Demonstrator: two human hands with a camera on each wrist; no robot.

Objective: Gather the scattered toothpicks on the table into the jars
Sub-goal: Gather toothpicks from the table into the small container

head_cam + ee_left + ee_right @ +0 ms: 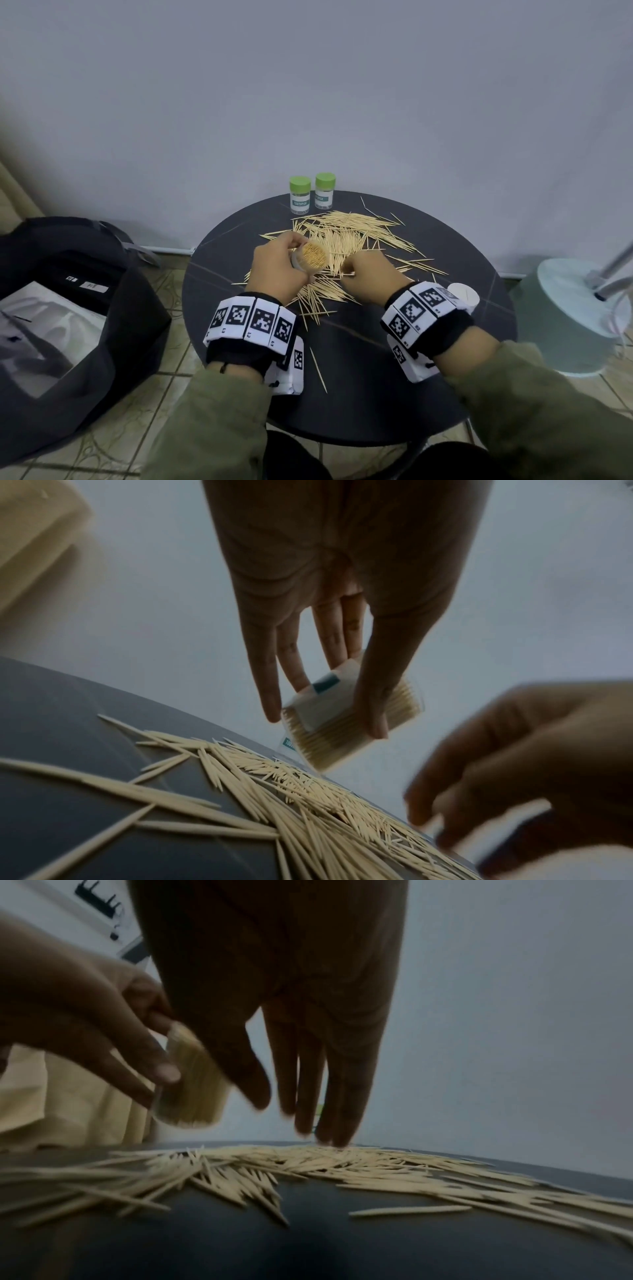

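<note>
While the left hand grips a filled jar above the pile, these lines run from the largest thing down to the smallest.

Table: round dark top (394, 359); bare surface lies on the wrist side of both hands, and its far edge meets the wall just beyond the fingers.

Bag: a black bag (68, 308) stands on the floor well off to the left of the left hand, apart from the table edge.

Lamp base: a pale green base (579, 315) sits beside the table's right edge, outward of the right hand.

Toothpicks: the scattered pile (349, 236) spreads beneath and beyond the fingertips of both hands, thinning to single sticks near the rim.

Left hand: the left hand (279, 265) curls thumb and fingers round an open jar (349, 718) packed with toothpicks, lifted off the table and tilted.

Right hand: the right hand (371, 275) pinches a toothpick in the head view; its fingers (339, 1096) point down to the pile.

Closed jars: two green-lidded jars (312, 195) stand upright, side by side, past the fingertips at the far edge.

White lid: a white lid (464, 296) lies just beside the right wrist.
</note>
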